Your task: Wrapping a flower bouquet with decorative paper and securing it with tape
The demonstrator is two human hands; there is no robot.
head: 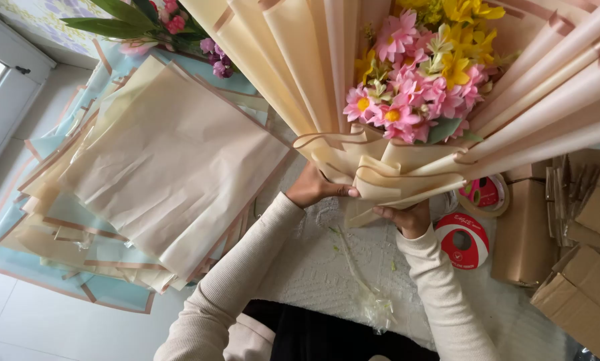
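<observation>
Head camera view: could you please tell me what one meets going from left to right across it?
Stack of peach wrapping paper sheets → left hand → right hand → red tape roll → cardboard boxes.

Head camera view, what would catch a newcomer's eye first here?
First, the bouquet of pink and yellow flowers at top centre, fanned in peach wrapping paper and gripped at its base by the left hand and right hand. Next, the stack of peach paper sheets spread out on the left. Then the red tape roll lying just right of the hands, beside cardboard boxes.
</observation>
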